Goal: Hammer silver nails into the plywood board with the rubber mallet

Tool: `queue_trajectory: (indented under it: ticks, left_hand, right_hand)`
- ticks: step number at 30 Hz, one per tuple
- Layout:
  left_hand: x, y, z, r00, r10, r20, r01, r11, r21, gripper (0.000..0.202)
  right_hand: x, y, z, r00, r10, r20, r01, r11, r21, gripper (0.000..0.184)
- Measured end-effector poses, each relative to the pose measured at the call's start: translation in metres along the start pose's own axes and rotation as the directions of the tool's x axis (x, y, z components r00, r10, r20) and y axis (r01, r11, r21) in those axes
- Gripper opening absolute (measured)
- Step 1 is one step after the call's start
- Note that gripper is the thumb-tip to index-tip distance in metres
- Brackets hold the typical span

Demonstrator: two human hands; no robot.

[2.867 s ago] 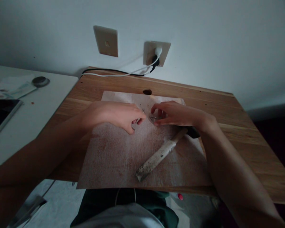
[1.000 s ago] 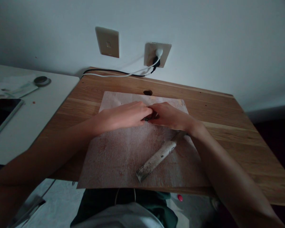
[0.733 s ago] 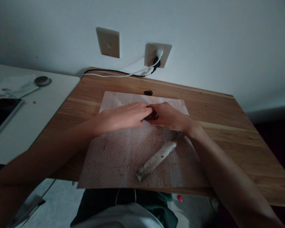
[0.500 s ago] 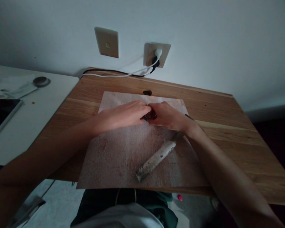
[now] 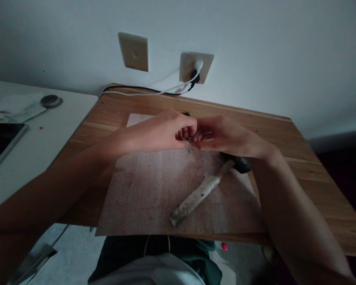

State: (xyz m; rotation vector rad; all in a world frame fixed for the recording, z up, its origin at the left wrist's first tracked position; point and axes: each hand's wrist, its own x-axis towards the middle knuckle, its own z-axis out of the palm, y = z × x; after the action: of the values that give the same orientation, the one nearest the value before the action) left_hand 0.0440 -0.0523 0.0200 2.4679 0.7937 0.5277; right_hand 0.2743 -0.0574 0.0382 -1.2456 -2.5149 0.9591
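A small, thin, shiny metal piece (image 5: 190, 149) sticks out below my joined fingertips; its exact kind is too small to make out. My left hand (image 5: 170, 128) is closed, its thumb and curled fingers pinching at this piece. Against it from the right, my right hand (image 5: 225, 132) also pinches there, fingers bent and touching the left fingers. Both hands are over the far part of a flat, pale reddish-brown board (image 5: 142, 194). On the board, below my right hand, lies a hammer (image 5: 195, 196) with a worn whitish handle and a dark head partly under the right wrist.
The board lies on a wooden desk (image 5: 287, 166) against the wall. White and black cables (image 5: 142, 92) run along the back to a wall socket (image 5: 206, 67). On a white table (image 5: 47, 146) at left are a phone (image 5: 4, 142) and a round grey object (image 5: 51, 101).
My right hand has shifted right and slightly up, its wrist lifting to uncover the hammer head. My left hand has moved slightly right and up. The thin metal piece now shows between the fingers.
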Motion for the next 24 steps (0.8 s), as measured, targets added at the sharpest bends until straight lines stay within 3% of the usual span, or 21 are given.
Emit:
queue_trajectory:
  ticks: [3, 6, 11, 13, 16, 21, 24]
  left_hand:
    - [-0.001, 0.002, -0.009, 0.999, 0.009, 0.043, -0.009, 1.0, -0.013, 0.015]
    - [-0.003, -0.004, -0.013, 0.99, 0.013, 0.139, -0.019, 0.999, 0.042, 0.019]
    - [-0.008, -0.019, -0.005, 0.923, -0.167, 0.348, 0.065, 0.956, 0.288, 0.037]
    - [-0.009, -0.021, 0.001, 0.902, -0.23, 0.365, 0.092, 0.929, 0.358, 0.045]
    - [-0.009, -0.021, 0.009, 0.904, -0.236, 0.357, 0.091, 0.921, 0.378, 0.049]
    - [-0.007, -0.021, 0.016, 0.906, -0.175, 0.384, 0.037, 0.939, 0.341, 0.03]
    - [-0.008, -0.021, 0.017, 0.917, -0.165, 0.363, 0.035, 0.94, 0.338, 0.029]
  right_hand:
    - [-0.006, -0.005, -0.009, 0.997, -0.007, 0.074, -0.002, 0.992, 0.123, 0.015]
    - [-0.008, -0.003, -0.013, 0.993, 0.004, 0.117, -0.017, 0.994, 0.112, 0.017]
    - [-0.002, 0.011, -0.004, 0.991, 0.033, 0.128, -0.029, 0.999, -0.037, 0.03]
    - [0.001, 0.016, 0.003, 0.989, 0.056, 0.139, -0.035, 0.989, -0.147, 0.041]
    - [0.005, 0.019, 0.014, 0.984, 0.075, 0.16, -0.027, 0.958, -0.284, 0.048]
    - [0.011, 0.014, 0.024, 0.983, 0.099, 0.154, -0.038, 0.933, -0.357, 0.024]
    - [0.013, 0.013, 0.025, 0.987, 0.074, 0.141, -0.021, 0.937, -0.349, 0.025]
